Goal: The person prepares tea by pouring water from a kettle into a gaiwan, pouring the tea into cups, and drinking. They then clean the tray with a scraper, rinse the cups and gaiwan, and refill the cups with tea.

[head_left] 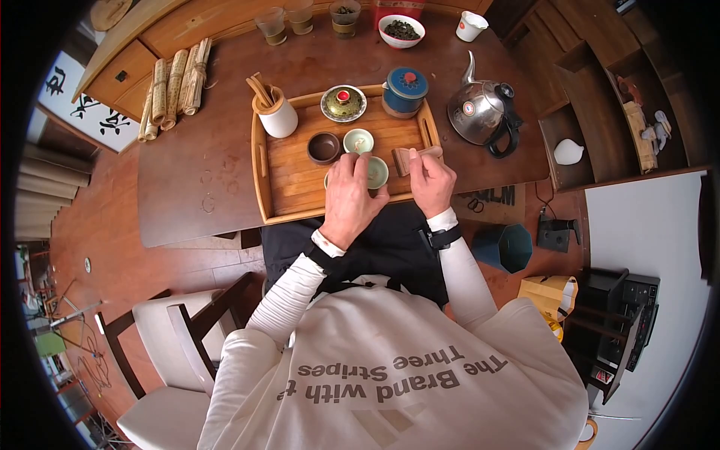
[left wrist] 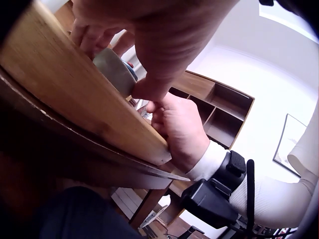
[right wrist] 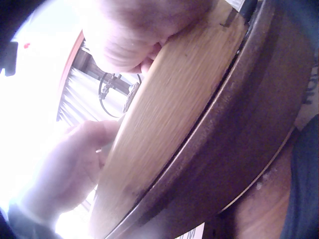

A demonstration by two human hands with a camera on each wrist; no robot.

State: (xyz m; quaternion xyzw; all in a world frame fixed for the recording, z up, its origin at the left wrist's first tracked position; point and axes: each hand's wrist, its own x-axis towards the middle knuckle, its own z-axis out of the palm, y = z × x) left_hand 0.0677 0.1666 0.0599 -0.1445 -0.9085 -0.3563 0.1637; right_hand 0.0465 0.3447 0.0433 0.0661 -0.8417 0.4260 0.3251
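My left hand (head_left: 349, 196) grips a pale green teacup (head_left: 378, 174) between fingers and thumb, near the front of the wooden tray (head_left: 292, 204). In the left wrist view the cup's side (left wrist: 115, 70) shows between the fingers, just over the tray wall. My right hand (head_left: 433, 184) pinches a flat brown wooden piece with a darker edge (head_left: 403, 162) at the tray's right front. Another pale green cup (head_left: 358, 139) and a dark brown cup (head_left: 324, 148) stand just beyond the left hand. Part of a further cup's rim peeks out beside the left hand, mostly hidden.
On the tray are a white tool holder (head_left: 278, 118), a lidded patterned bowl (head_left: 343, 103) and a blue lidded jar (head_left: 405, 91). A steel kettle (head_left: 480, 112) stands right of it. Bamboo scrolls (head_left: 176, 86), glasses and a bowl of leaves (head_left: 401, 31) lie farther back.
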